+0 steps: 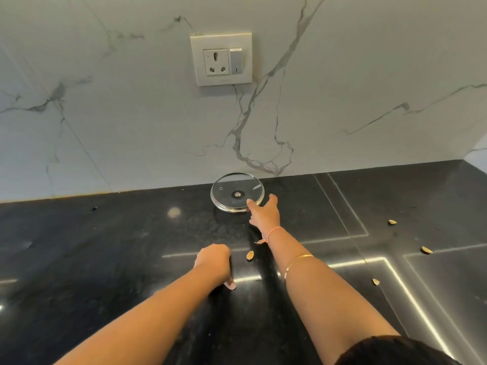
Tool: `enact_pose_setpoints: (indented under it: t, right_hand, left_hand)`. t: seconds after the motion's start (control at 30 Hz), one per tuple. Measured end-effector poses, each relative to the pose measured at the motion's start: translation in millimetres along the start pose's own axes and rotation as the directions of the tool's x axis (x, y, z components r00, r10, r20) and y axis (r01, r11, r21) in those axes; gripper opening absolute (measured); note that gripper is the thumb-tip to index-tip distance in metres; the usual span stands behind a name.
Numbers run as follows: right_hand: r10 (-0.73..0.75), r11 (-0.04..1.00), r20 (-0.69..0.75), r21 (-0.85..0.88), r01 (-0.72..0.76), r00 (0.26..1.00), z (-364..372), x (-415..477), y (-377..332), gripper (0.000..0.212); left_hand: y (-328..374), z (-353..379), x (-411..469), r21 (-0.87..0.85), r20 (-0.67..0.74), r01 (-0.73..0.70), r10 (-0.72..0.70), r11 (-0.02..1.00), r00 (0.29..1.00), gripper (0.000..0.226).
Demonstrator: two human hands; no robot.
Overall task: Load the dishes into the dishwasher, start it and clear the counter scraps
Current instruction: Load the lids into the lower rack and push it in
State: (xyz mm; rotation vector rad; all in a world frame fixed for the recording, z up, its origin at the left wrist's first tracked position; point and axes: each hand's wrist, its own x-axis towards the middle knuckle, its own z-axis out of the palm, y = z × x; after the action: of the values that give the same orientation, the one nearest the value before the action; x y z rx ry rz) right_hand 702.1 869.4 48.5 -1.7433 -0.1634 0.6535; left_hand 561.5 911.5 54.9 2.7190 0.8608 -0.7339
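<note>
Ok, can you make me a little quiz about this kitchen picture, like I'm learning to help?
1. True or false: the glass lid sits on the black counter, close to the wall.
2. Which hand reaches out to the lid? A) left hand B) right hand
3. Fill in: on the wall above the lid is a white ____.

Key: 1 true; 2 B; 3 socket.

Even, fairly bright light. Strip-light glare streaks across glossy black table (105, 259). Wide-angle bending at edges. Focus sharp, slight softness at corners.
</note>
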Motion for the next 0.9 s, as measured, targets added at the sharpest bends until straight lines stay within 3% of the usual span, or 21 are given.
enact_pose_setpoints:
  t: [0.07, 0.2, 0.27, 0.63, 0.8, 0.9]
  right_hand:
    - [0.108, 0.975, 0.014, 0.195, -0.108, 0.994, 9.2, 9.9, -1.9, 0.071]
    - [0.222, 0.858, 0.107, 0.451, -0.246, 0.969, 22.5, 21.0, -2.6, 0.033]
    - [0.231, 0.804, 0.135, 0.531, -0.267, 0.964, 24.4, 18.2, -4.9, 0.03]
    - [0.169, 0.812, -0.083, 0.576, -0.091, 0.982, -23.5, -57.5, 2.9, 0.023]
    - [0.099, 0.851, -0.192, 0.524, 0.017, 0.976, -47.3, -116.2, 12.5, 0.022]
    - [0.025, 0.883, -0.261, 0.459, 0.101, 0.965, -59.1, -162.8, 26.1, 0.025]
  left_hand:
    - [1.1, -1.0, 4.8, 0.029, 0.017, 0.006, -0.006, 1.0, 1.0, 0.053]
    - [2.3, -0.8, 7.4, 0.074, 0.029, 0.024, -0.027, 0.997, 0.999, 0.061]
    - [3.2, -1.2, 6.1, 0.088, 0.036, 0.027, -0.03, 0.996, 0.999, 0.063]
    - [2.1, -0.8, -6.7, -0.014, -0.029, -0.017, 0.017, 1.0, 0.999, 0.054]
    - [-7.7, 10.8, -31.8, -0.205, -0.087, -0.118, 0.102, 0.972, 0.991, 0.059]
    - [-16.8, 33.6, -58.1, -0.447, -0.222, -0.175, 0.08, 0.877, 0.972, 0.055]
